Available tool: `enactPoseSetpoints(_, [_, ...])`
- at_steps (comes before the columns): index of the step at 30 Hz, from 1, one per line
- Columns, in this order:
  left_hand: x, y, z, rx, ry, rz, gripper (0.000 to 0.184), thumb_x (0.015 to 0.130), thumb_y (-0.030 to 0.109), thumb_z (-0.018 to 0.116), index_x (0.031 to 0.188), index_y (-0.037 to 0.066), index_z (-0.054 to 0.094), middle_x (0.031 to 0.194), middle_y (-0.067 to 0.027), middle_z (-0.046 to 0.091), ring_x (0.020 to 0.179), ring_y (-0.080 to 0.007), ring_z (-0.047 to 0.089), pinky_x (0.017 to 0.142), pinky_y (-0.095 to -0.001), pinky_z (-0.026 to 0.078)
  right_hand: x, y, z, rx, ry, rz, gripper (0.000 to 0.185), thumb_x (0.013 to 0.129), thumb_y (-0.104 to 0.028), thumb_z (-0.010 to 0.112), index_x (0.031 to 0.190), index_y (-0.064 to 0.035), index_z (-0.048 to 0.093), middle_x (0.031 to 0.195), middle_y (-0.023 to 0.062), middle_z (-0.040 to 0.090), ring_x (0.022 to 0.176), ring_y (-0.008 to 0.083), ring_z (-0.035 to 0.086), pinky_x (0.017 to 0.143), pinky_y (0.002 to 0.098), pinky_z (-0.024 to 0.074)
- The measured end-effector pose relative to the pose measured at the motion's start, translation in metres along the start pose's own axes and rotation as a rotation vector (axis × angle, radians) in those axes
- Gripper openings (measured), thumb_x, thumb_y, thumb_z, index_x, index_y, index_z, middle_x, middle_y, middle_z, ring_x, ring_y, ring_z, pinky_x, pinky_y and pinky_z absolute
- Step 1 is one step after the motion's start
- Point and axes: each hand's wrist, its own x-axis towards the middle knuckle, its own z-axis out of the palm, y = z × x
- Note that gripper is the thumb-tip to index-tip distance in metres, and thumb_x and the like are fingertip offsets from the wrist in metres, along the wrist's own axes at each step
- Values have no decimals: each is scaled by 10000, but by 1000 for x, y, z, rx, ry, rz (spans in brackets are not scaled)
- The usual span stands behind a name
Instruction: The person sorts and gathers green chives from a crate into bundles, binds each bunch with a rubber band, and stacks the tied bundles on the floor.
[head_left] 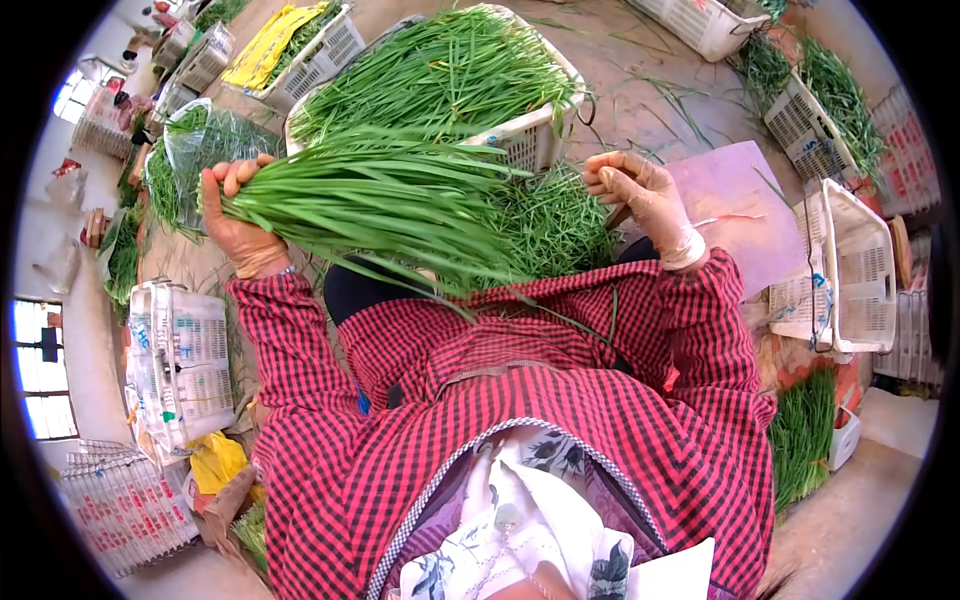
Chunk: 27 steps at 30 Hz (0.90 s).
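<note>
My left hand (238, 222) is wrapped around the pale stem end of a thick bunch of garlic chives (370, 205). The long green leaves fan out to the right, over my lap. In a thin glove, my right hand (642, 198) is raised to the right of the leaf tips, apart from the bunch. Its thumb and fingers are pressed together; whatever they hold, if anything, I cannot make out. Beneath the leaf tips lies a heap of loose green trimmings (555, 225). Just beyond the bunch stands a white crate (530, 145) piled with more chives (430, 75).
A purple-pink board (745, 200) lies right of my right hand. White crates stand on both sides, including an upright one (865, 270) at right and a stack (185, 365) at left. More greens (803, 430) rest at lower right; a plastic bag (225, 150) is at left.
</note>
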Motion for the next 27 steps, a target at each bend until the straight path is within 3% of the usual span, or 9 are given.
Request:
enactPoseSetpoints(2, [-7,-3,-3,-138,-46,-37,229,973,267,593,816,113,528,672,51,492,794,-144,556,1012,-402,405,-8,-16,21,-15,-66,-28,241,972,-157,592,1129,12,660,997,49,692,890,105,630,805,242,497])
enactPoseSetpoints(6, [-14,-7,-21,-117,-44,67,263,975,250,583,764,138,472,671,57,483,798,-147,548,1026,-412,386,-17,-9,56,-4,-220,11,193,960,-136,618,1068,5,694,892,8,665,815,64,591,747,211,482])
enactPoseSetpoints(7, [-14,-7,-25,-162,-41,50,303,974,310,593,755,133,482,665,64,473,784,-156,573,973,-436,438,-17,-4,62,-23,-217,15,186,959,-120,614,1061,14,693,863,-2,645,776,56,570,715,203,474])
enactPoseSetpoints(12, [-22,-8,-34,-196,-9,43,295,973,324,594,768,135,498,674,61,479,798,-156,571,981,-435,430,-16,-13,58,7,-64,18,204,974,-127,580,1099,8,669,904,30,682,701,57,571,658,204,472])
enactPoseSetpoints(16, [-26,-6,-30,-235,-31,25,294,978,334,588,779,133,507,679,56,483,804,-163,572,986,-435,428,-18,-36,45,26,76,-11,198,976,-173,589,1056,-27,698,825,-8,670,639,32,528,594,181,434])
enactPoseSetpoints(18, [-28,-8,-23,-231,-31,31,286,971,295,597,763,136,481,682,54,483,808,-154,552,1005,-417,399,-22,-48,49,50,43,-31,197,970,-188,607,1017,-26,710,802,-12,663,644,36,538,582,182,438])
enactPoseSetpoints(20, [-28,-11,-19,-228,-33,36,288,963,256,605,748,139,454,685,51,483,812,-145,532,1023,-399,370,-29,-60,62,-5,-219,85,195,956,-196,634,989,-23,716,779,-10,658,650,41,555,572,188,450])
enactPoseSetpoints(22, [-28,-16,-18,-247,-57,33,274,981,312,587,795,127,507,679,47,486,809,-173,575,982,-441,430,-31,-55,82,-102,-338,98,244,933,-264,664,970,-28,716,738,27,672,656,84,606,569,242,470])
enactPoseSetpoints(27, [-31,-26,-1,-264,-60,-10,277,970,257,598,756,146,462,685,61,483,797,-137,535,995,-384,391,-14,-38,122,-461,-341,-284,175,914,-162,666,950,8,687,762,57,655,686,129,593,641,283,488])
